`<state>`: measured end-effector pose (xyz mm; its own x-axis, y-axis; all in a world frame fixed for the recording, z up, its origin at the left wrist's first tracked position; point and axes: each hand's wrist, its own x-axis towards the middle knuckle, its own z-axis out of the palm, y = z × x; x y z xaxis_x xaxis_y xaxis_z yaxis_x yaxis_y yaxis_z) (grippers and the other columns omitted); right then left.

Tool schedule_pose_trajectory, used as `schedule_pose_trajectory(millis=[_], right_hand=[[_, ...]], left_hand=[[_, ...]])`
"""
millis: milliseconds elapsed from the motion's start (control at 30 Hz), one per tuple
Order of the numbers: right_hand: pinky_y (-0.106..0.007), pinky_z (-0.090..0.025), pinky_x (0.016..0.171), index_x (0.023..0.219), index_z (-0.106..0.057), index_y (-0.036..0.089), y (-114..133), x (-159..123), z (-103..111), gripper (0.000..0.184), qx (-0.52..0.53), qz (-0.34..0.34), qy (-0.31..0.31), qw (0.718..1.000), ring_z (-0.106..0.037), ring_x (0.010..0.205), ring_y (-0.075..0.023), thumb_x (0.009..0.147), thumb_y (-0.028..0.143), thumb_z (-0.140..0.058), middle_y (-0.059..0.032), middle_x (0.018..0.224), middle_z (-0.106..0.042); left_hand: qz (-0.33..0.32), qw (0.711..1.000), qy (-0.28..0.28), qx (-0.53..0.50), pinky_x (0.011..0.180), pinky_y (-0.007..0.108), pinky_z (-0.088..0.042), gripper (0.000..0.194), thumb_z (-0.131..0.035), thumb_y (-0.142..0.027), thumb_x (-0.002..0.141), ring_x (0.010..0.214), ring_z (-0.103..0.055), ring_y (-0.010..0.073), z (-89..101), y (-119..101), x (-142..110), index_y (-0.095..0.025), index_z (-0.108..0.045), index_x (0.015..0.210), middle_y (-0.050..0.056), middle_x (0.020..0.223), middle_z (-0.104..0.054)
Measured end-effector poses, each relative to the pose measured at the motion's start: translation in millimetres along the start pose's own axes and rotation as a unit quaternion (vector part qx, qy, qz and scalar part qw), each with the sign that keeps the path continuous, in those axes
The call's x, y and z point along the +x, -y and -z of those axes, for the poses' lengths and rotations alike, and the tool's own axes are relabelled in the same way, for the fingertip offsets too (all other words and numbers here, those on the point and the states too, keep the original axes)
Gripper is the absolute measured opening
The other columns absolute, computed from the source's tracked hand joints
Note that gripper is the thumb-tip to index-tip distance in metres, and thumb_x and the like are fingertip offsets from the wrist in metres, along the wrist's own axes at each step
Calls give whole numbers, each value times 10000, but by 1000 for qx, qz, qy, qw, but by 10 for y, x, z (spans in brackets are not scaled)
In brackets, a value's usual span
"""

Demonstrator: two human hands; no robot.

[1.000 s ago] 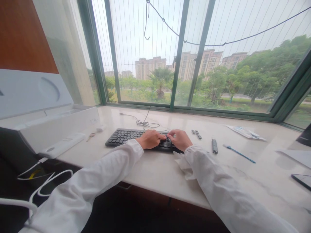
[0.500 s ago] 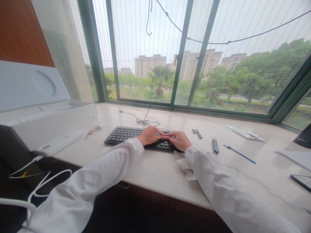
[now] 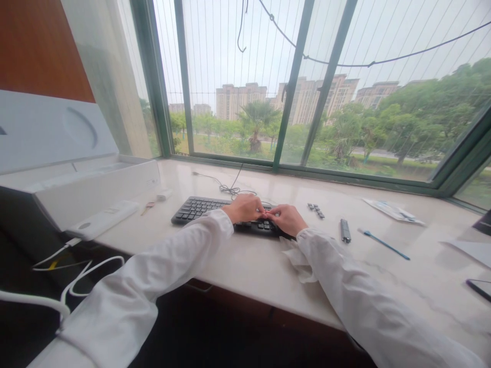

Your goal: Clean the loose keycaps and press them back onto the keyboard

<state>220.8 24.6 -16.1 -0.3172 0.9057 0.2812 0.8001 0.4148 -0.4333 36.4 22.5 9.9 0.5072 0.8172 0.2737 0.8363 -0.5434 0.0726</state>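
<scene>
A black keyboard [image 3: 195, 208] lies on the pale stone sill, its cable [image 3: 230, 189] coiled behind it. Both my hands rest on its right end, in white sleeves. My left hand [image 3: 245, 208] is curled, fingertips down on the keys. My right hand [image 3: 287, 219] is curled too, and its fingertips meet those of the left over the same spot. What they pinch there is hidden. Several loose dark keycaps [image 3: 315, 209] lie just right of the keyboard. A crumpled white tissue [image 3: 297, 258] sits under my right wrist.
A small black tool [image 3: 345, 230] and a thin blue stick [image 3: 385, 244] lie to the right, with a flat packet [image 3: 391, 210] beyond them. At the left stand an open white box [image 3: 95, 191] and a white device [image 3: 102, 220] with cables. A phone [image 3: 479, 289] is at the far right.
My hands have stayed together on the keyboard's right end, with only slight finger movement. The view has shifted a little to the left.
</scene>
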Motion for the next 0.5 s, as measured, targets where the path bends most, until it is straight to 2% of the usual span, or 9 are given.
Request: schedule_pose_trajectory(millis=[133,300,400,500], right_hand=[[-274,-461,725,847,-794,288,20,-13,-7,242,-22,19,-3,1000,-667,826,-207,799,444,-616,-51,889,-755],[-254,-452,713,889,-790,266,23,-51,-14,239,-16,43,-27,999,-654,811,-183,829,390,-595,-41,890,-744],[-248,-441,717,931,-780,268,16,-63,68,248,-37,57,-71,995,-649,818,-170,862,318,-547,-30,921,-736],[-271,-425,716,914,-778,273,-46,-65,263,281,-119,69,-121,983,-645,791,-178,885,303,-501,-35,917,-732]], left_hand=[[-13,1000,-1,6,681,294,-474,253,-594,-469,802,800,-683,239,-11,-16,-10,-331,-779,907,72,797,-744],[29,997,-33,-58,694,286,-483,266,-582,-483,819,827,-687,225,-112,25,-74,-347,-764,957,47,820,-752],[62,991,-88,-75,728,289,-491,229,-581,-430,839,827,-686,211,-115,61,-106,-350,-763,953,27,821,-753],[81,984,-142,-65,775,304,-492,210,-577,-389,854,878,-683,214,-72,80,-124,-338,-770,921,20,894,-754]])
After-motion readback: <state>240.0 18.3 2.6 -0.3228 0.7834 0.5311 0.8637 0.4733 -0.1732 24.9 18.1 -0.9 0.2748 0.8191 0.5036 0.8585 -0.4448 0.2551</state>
